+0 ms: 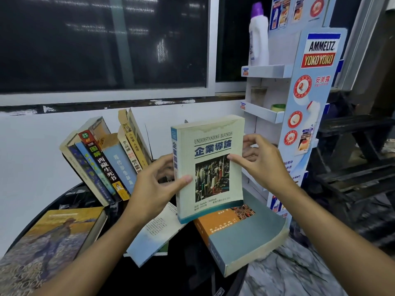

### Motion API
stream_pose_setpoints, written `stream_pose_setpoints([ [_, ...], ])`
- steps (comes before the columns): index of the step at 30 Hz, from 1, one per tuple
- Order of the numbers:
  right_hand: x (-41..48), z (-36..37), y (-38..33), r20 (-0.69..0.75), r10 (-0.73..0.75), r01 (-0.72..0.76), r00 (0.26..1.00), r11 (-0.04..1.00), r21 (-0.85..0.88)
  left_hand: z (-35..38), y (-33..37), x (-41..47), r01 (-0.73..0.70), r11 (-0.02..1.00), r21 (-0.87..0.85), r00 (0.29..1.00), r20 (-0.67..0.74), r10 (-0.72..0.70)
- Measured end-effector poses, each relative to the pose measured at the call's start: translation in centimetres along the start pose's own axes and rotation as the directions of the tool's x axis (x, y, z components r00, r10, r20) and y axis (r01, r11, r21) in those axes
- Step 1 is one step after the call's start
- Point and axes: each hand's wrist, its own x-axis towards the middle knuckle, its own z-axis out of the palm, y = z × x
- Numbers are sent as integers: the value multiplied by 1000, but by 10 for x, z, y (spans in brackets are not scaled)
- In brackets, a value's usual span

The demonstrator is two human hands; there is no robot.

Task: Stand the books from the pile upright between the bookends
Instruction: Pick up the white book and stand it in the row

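Head view: left grip [154,189] holds the pale green book [213,146] at its spine edge, thumb on the cover; right grip [263,163] pinches its right edge. Book upright, in the air over the pile [241,238] on the black bench [188,274]. Leaning row of books [106,159] far left; cardboard display rack [310,103] right.

white bottle [258,37] (purple cap), cardboard display rack [316,86]

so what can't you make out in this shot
Head view:
- Bookends: mostly hidden behind the leaning books and the left hand.
- Right hand: some fingers behind the held book.
- Painted-cover book: cut off by the bottom-left edge.
- Orange book: title too small, partly covered.
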Motion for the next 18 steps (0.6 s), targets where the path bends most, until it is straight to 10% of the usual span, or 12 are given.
stream_pose_setpoints([
  [9,-26,5,-50,-223,-96,75,970,992,-99,22,15,-16,-56,998,29,997,-47,57],
  [18,-50,-4,-113,-80,-67,53,995,985,-164,48,31,-26,-156,979,129,987,-18,159],
])
